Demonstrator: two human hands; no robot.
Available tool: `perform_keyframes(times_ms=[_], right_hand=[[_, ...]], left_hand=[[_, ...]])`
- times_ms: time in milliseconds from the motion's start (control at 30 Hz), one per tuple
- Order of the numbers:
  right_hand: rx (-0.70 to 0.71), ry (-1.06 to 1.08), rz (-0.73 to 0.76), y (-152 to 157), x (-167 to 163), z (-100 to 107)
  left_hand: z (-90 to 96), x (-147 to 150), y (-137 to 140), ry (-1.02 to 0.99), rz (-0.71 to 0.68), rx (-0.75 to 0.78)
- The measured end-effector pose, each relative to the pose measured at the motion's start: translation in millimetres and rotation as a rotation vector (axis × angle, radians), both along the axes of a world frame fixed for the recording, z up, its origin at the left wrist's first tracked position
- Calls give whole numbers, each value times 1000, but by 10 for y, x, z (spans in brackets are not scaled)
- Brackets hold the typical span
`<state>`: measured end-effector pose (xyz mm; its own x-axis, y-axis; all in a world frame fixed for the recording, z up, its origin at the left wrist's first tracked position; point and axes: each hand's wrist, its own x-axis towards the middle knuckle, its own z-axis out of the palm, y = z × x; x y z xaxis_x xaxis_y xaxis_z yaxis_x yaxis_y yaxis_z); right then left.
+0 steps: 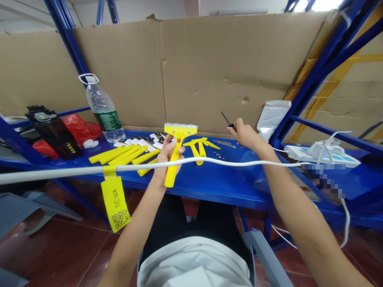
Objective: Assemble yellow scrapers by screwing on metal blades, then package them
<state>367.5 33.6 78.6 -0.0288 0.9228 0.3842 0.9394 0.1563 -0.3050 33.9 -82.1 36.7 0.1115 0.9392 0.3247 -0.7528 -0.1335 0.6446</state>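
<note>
The left hand [163,157] grasped a yellow scraper [175,153] above the blue counter [230,175]; to its right, the right hand [245,134] clasped a screwdriver [226,118]. Yellow handles [124,154] lay left of the scraper.

Cardboard wall [194,75], red tiled floor [77,245]

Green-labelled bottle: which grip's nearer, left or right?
Left. The left grip, around the yellow scraper, is right of the bottle and nearer the camera; the right grip, holding the dark screwdriver, is much farther right.
</note>
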Motion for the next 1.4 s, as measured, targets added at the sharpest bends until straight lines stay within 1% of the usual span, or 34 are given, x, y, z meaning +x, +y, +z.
perform_keyframes(times_ms=[67, 133, 267, 367, 467, 567, 700, 767, 867, 967, 1067, 1167, 1267, 1400], right_hand=[[138, -17, 24, 1, -18, -14], [206, -10, 51, 3, -36, -24], [285, 95, 144, 18, -111, -52], [354, 236, 273, 22, -215, -85], [417, 351, 386, -7, -322, -98], [459, 422, 411, -77, -387, -61], [525, 514, 421, -185, -404, 39], [521, 583, 473, -232, -409, 83], [465, 722, 543, -294, -435, 119], [447, 826, 520, -345, -478, 125], [412, 865, 502, -384, -522, 127], [372, 884, 532, -424, -559, 138], [370, 894, 559, -466, -591, 154], [369, 880, 561, -484, -626, 155]], left_hand=[[3, 0, -3, 7, 8, -2], [4, -1, -3, 30, 33, -14], [-20, 0, 50, 36, 40, -38], [-61, 10, 141, 45, 6, -67], [-92, 20, 232, 79, 11, -176], [-91, 16, 274, 56, 51, -281], [-76, -2, 262, 3, 72, -277], [-78, -9, 249, 7, 74, -273], [-84, -16, 242, 10, 107, -265], [-82, -20, 245, 10, 141, -267], [-89, -20, 252, 9, 156, -261], [-124, -20, 266, 32, 169, -212], [-171, -22, 289, 64, 195, -167], [-205, -10, 316, 66, 179, -161]])
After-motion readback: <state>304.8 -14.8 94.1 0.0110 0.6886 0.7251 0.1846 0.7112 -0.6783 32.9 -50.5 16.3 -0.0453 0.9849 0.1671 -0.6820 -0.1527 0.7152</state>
